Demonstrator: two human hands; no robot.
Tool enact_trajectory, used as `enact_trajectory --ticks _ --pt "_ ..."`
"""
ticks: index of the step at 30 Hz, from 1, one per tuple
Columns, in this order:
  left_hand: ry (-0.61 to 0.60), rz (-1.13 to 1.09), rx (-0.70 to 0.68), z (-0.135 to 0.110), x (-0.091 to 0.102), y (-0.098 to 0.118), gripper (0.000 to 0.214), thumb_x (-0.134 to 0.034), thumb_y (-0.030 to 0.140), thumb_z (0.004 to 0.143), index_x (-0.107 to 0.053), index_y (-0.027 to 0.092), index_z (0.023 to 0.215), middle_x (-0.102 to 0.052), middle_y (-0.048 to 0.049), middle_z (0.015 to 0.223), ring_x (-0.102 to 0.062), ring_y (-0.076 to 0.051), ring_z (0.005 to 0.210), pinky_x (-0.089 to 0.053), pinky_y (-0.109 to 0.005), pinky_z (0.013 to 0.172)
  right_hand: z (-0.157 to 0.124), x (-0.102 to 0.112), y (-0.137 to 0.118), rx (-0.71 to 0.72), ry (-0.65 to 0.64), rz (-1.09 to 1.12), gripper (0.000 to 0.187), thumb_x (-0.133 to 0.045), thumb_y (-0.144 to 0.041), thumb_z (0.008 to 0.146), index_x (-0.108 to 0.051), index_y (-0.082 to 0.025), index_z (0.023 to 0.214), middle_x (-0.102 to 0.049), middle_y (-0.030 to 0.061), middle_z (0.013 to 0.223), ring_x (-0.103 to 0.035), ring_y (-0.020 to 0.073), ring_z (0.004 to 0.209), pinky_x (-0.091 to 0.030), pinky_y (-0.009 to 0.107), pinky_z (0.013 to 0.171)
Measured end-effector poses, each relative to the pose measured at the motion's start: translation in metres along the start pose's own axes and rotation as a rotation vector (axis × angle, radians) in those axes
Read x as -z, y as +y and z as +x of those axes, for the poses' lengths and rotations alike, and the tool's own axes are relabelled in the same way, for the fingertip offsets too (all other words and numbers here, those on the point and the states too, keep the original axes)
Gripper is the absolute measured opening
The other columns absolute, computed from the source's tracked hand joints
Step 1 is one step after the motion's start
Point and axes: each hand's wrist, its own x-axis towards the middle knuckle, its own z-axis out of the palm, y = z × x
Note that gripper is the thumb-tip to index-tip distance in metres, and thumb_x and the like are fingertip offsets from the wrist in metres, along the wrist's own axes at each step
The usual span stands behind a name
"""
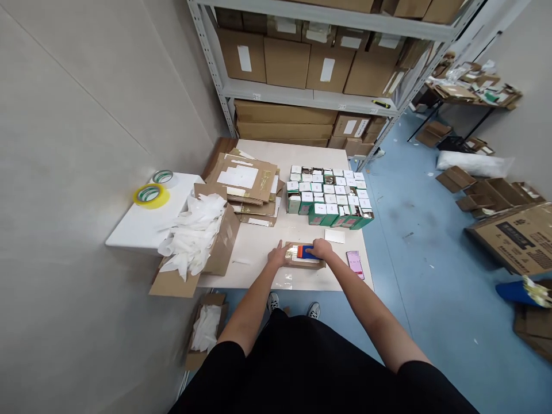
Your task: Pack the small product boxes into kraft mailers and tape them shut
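Note:
On the table in front of me lies a small cardboard box (293,261) with shiny tape and a pale label on top. My left hand (279,254) grips the box's left end. A scraper (306,252) with an orange end and a blue body lies against the box's top, and my right hand (321,249) is closed around its right end. A white card (334,236) rests just beyond my right hand. Farther right is a phone (355,264) with a pink screen. A piece of clear tape (283,280) lies near the table's front edge.
Several green-and-white small boxes (330,198) stand in rows at the back right. Flattened cardboard (259,184) is stacked at the back left. An open carton (222,244) of white paper stands left, beside tape rolls (150,195). Shelving (302,89) rises behind the table.

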Motion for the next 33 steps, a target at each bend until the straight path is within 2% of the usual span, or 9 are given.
enact_trajectory --ticks 5,10,13,15,22,25,28,30,33 --pt "-0.021 -0.006 0.071 -0.003 0.002 0.004 0.099 -0.082 0.051 0.075 -0.031 0.052 0.159 -0.025 -0.0045 0.172 -0.048 -0.037 0.143 -0.046 -0.041 0.106 0.008 0.006 0.023 -0.025 -0.041 0.025 0.06 -0.077 -0.064 0.081 -0.073 -0.017 0.117 -0.074 0.018 0.118 -0.072 0.028 0.106 -0.052 0.028 0.08" --pt "0.01 -0.045 0.035 -0.001 0.002 0.002 0.094 -0.079 0.046 0.075 -0.035 0.048 0.158 -0.056 -0.0051 0.147 -0.059 -0.031 0.131 -0.047 -0.035 0.101 -0.004 0.007 0.1 -0.095 -0.018 0.031 0.054 -0.074 -0.06 0.084 -0.075 -0.014 0.112 -0.075 0.0191 0.112 -0.073 0.0289 0.101 -0.051 0.029 0.076" --pt "0.022 -0.06 0.026 0.002 0.001 0.001 0.094 -0.08 0.043 0.072 -0.04 0.046 0.157 -0.061 -0.0058 0.139 -0.062 -0.031 0.126 -0.047 -0.033 0.099 -0.015 0.002 0.142 -0.109 0.006 0.03 0.05 -0.071 -0.061 0.086 -0.077 -0.015 0.107 -0.075 0.0184 0.114 -0.072 0.0284 0.101 -0.05 0.029 0.076" --pt "0.036 -0.081 0.019 0.005 0.0 -0.001 0.094 -0.082 0.042 0.07 -0.042 0.045 0.155 -0.061 -0.0057 0.139 -0.062 -0.031 0.127 -0.047 -0.033 0.099 -0.019 -0.003 0.158 -0.105 0.023 0.034 0.05 -0.07 -0.062 0.087 -0.077 -0.016 0.106 -0.075 0.0176 0.115 -0.071 0.0282 0.102 -0.049 0.029 0.076" --pt "0.019 -0.115 0.04 0.01 -0.001 0.001 0.099 -0.084 0.042 0.065 -0.043 0.042 0.156 -0.052 -0.0086 0.154 -0.057 -0.034 0.133 -0.046 -0.038 0.104 -0.013 -0.019 0.163 -0.109 0.016 0.091 0.051 -0.068 -0.061 0.089 -0.075 -0.015 0.11 -0.075 0.0168 0.114 -0.072 0.027 0.101 -0.048 0.028 0.076" --pt "0.026 -0.082 0.059 0.011 -0.001 0.007 0.1 -0.086 0.039 0.064 -0.044 0.042 0.155 -0.028 -0.0094 0.171 -0.045 -0.042 0.144 -0.045 -0.047 0.108 -0.012 -0.024 0.159 -0.129 0.011 0.108 0.049 -0.066 -0.06 0.091 -0.075 -0.015 0.109 -0.075 0.017 0.114 -0.072 0.0268 0.101 -0.048 0.028 0.075" --pt "0.07 0.005 0.008 0.009 -0.007 0.016 0.095 -0.085 0.039 0.068 -0.046 0.035 0.154 -0.01 -0.0088 0.176 -0.02 -0.046 0.156 -0.035 -0.057 0.115 -0.013 -0.027 0.156 -0.138 0.018 0.109 0.048 -0.064 -0.059 0.092 -0.075 -0.015 0.108 -0.076 0.0168 0.114 -0.072 0.0273 0.102 -0.048 0.028 0.074" --pt "0.091 0.021 -0.023 0.007 -0.013 0.024 0.09 -0.08 0.042 0.075 -0.045 0.027 0.156 -0.012 -0.013 0.175 -0.008 -0.045 0.159 -0.027 -0.06 0.12 -0.013 -0.028 0.154 -0.145 0.028 0.108 0.048 -0.064 -0.059 0.092 -0.074 -0.015 0.109 -0.076 0.0169 0.114 -0.071 0.0278 0.103 -0.048 0.029 0.074" --pt "0.143 -0.052 -0.05 0.005 -0.027 0.039 0.08 -0.066 0.046 0.087 -0.042 0.021 0.159 -0.017 -0.0163 0.173 -0.008 -0.042 0.16 -0.021 -0.059 0.124 -0.014 -0.031 0.154 -0.162 0.033 0.11 0.048 -0.063 -0.059 0.092 -0.074 -0.016 0.11 -0.076 0.0167 0.113 -0.072 0.0279 0.104 -0.048 0.029 0.074"
